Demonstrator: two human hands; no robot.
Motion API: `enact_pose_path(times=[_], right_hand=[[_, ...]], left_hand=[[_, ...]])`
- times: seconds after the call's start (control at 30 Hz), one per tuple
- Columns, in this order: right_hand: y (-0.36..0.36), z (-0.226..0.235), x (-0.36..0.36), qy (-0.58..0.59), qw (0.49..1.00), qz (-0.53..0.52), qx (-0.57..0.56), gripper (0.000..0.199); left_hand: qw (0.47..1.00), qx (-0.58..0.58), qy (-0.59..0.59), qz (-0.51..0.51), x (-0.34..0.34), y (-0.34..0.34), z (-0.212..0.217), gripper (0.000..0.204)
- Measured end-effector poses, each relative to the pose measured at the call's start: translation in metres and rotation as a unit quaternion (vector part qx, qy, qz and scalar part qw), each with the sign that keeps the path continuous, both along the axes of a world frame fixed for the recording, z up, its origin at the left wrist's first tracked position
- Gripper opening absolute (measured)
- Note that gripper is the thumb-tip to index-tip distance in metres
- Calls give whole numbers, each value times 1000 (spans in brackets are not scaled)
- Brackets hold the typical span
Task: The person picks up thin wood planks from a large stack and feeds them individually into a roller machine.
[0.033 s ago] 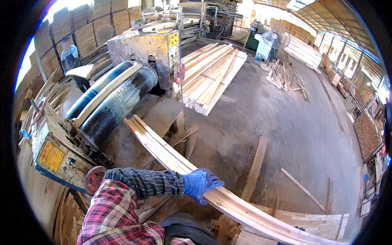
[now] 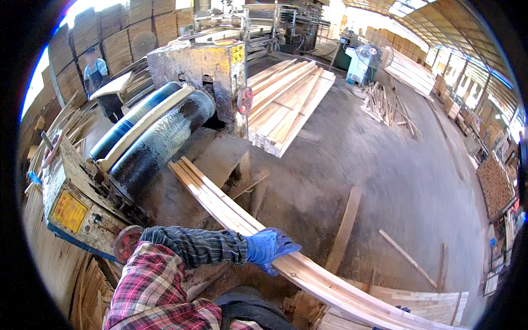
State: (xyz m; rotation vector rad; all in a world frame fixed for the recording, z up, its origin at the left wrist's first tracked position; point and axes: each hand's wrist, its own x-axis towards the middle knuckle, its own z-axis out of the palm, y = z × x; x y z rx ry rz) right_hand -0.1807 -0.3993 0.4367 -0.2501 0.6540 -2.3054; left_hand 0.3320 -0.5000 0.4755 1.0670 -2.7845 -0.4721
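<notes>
A bundle of long, pale wooden boards [image 2: 220, 203] slants from the roller machine down to the lower right. My left hand [image 2: 268, 249], in a blue glove, is closed over the middle of the bundle with its fingers curled round the far edge. Farther along, near the lower right, only bits of blue glove on my right hand [image 2: 404, 309] show at the boards' edges; the boards hide most of it. The boards' far ends lie beside two large dark rollers [image 2: 165, 138], apart from my hands.
A red handwheel [image 2: 128, 243] on the machine is near my left elbow. Stacked planks [image 2: 291, 104] lie beyond, with scrap wood [image 2: 385, 104] to their right. Loose strips [image 2: 344, 228] lie on the floor. Behind the rollers a person [image 2: 96, 74] holds a pale panel [image 2: 111, 86].
The pale panel at the person beyond the rollers has tilted. My view has shifted slightly. My left hand keeps its grip on the boards.
</notes>
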Motion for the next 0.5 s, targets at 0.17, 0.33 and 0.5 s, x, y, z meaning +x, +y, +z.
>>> enact_pose_path(times=[0.17,0.33,0.5], right_hand=[[-29,46,112,-12,990,139,-8,76],[-71,-4,104,-158,916,322,-177,74],[-93,-79,180,-57,958,267,88,75]], left_hand=[[999,-28,23,28,108,-23,-29,100],[985,-77,-92,123,232,-34,-41,86],[933,30,-316,168,270,-50,-78,95]])
